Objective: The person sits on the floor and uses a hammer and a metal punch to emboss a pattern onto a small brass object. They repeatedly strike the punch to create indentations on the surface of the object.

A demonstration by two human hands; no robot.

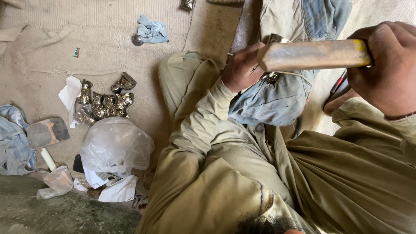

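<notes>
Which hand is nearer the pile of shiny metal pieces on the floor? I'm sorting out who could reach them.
Left. The left hand rests on blue cloth, to the right of the metal pieces. The right hand, gripping a wooden handle, is much farther right.

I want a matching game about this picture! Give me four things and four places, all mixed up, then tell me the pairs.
Things:
1. wooden block
2. heap of shiny metal pieces
3. clear plastic bag
4. mallet

Places:
A. on the floor beside a piece of denim at the left edge
B. gripped in the right hand
C. on the floor, just below the shiny heap
D. on the floor next to white paper, above the plastic bag

Pairs: 1-B, 2-D, 3-C, 4-A
</notes>
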